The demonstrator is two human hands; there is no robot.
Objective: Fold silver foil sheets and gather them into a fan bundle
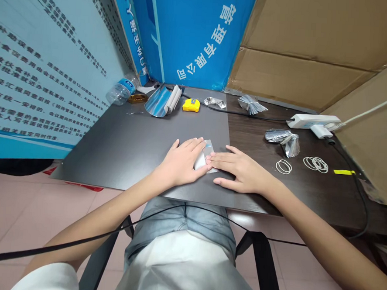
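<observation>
A small folded sheet of silvery foil [203,158] lies on the grey mat [131,145], partly covered by both hands. My left hand [182,161] rests over its left side, fingers pressed down on it. My right hand [241,170] lies flat from the right, its fingertips against the fold. Its lower edge and much of its surface are hidden. Further right on the dark wooden desk [252,194], a pleated foil fan [284,141] sits near several rubber bands [316,164].
Along the back stand a plastic water bottle [122,90], a foil roll [160,100], a yellow tape measure [191,104], crumpled foil [215,102] and another foil fan [252,105]. A white power strip [313,121] sits back right. The desk's front edge runs before my lap.
</observation>
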